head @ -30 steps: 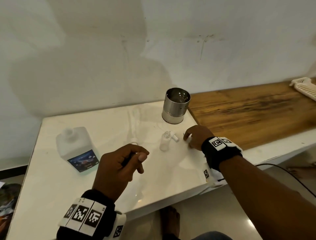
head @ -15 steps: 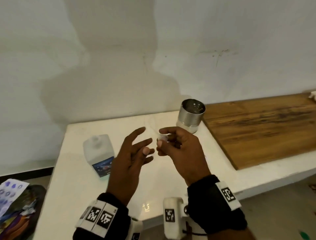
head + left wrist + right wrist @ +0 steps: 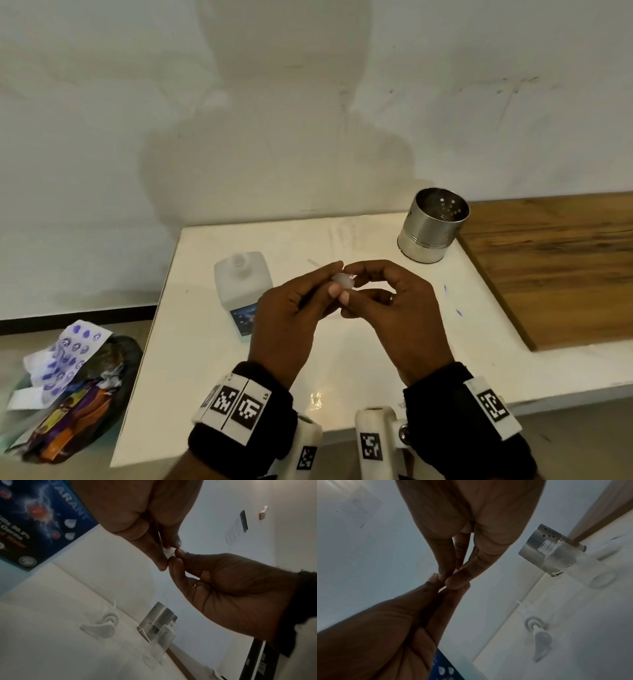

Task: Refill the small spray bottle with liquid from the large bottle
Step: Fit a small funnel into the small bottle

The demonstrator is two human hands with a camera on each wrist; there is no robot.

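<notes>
Above the white table [image 3: 191, 342], my left hand [image 3: 339, 281] and right hand [image 3: 352, 291] meet fingertip to fingertip. Both pinch one small white piece [image 3: 342, 283], which shows between the left fingers [image 3: 169, 552] in the left wrist view. The large white bottle [image 3: 243, 284] with a blue label stands uncapped just left of my hands. The small clear bottle [image 3: 565, 559] stands with its threaded neck bare in front of the steel cup. Its spray head [image 3: 537, 628] lies on the table. In the head view my hands hide the small bottle.
A perforated steel cup [image 3: 433, 224] stands at the table's back right, beside a wooden board [image 3: 555, 267]. On the floor at the left lies a dark bag of wrappers and paper [image 3: 68, 394]. A wall runs close behind the table.
My right hand lifted the small piece from beside the small bottle and brought it over to the left hand. The left hand went from open to pinching it.
</notes>
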